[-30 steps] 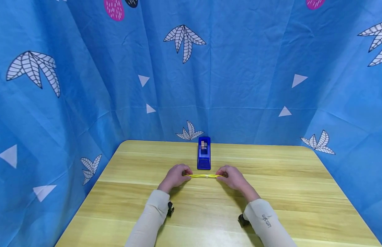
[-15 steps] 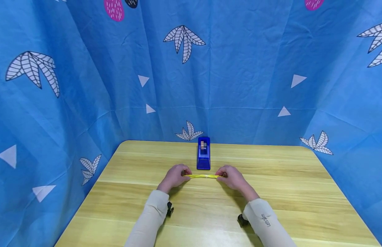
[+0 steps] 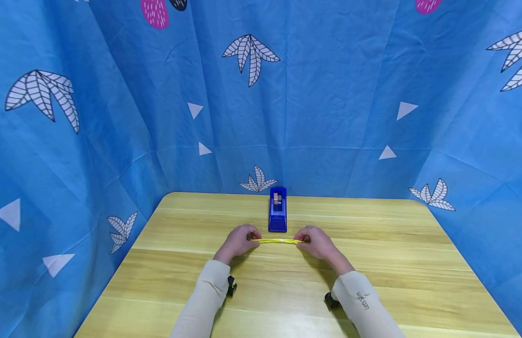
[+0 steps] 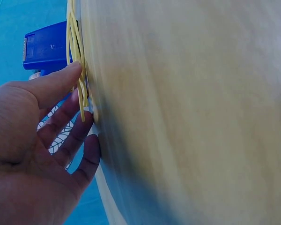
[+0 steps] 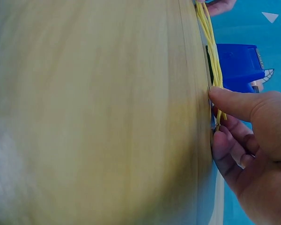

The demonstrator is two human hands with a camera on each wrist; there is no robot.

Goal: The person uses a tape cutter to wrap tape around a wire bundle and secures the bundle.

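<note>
A bundle of thin yellow wires (image 3: 277, 241) stretches sideways between the two hands, low over the table, with a pale shiny band near its middle. My left hand (image 3: 240, 240) pinches its left end between thumb and fingers. At the other end my right hand (image 3: 317, 241) holds the bundle the same way. In the left wrist view, loose tips of the wires (image 4: 75, 42) stick out past the thumb, while the lower fingers are spread. The right wrist view shows the wires (image 5: 210, 47) passing under the right thumb, their ends poking out beside the fingers.
A blue tape dispenser (image 3: 277, 220) with a small roll (image 3: 276, 199) in it stands just beyond the bundle, near the table's back edge. The wooden table (image 3: 370, 244) is bordered by a blue patterned curtain (image 3: 328, 94) at the back and sides.
</note>
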